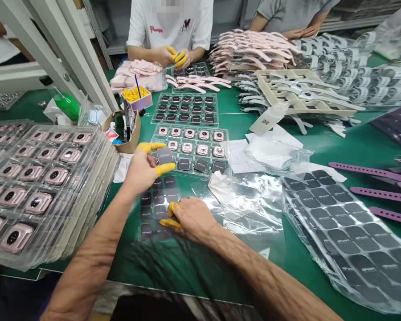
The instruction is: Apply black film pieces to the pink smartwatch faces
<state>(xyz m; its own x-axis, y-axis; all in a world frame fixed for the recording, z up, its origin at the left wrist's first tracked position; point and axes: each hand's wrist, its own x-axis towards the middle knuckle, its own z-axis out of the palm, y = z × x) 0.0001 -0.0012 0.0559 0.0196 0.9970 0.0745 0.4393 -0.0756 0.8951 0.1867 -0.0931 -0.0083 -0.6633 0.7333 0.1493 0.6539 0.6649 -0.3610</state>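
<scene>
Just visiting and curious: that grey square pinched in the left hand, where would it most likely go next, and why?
Probably onto a bare pink watch face in the clear tray just ahead. The left hand holds the grey film square beside it; the tray's front row already looks dark-covered, while the right hand steadies the film sheet.

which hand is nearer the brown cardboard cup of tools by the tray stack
Left. The left hand holds a dark square film just right of the brown cardboard cup; the right hand rests lower, pressing the clear sheet of dark films.
</scene>
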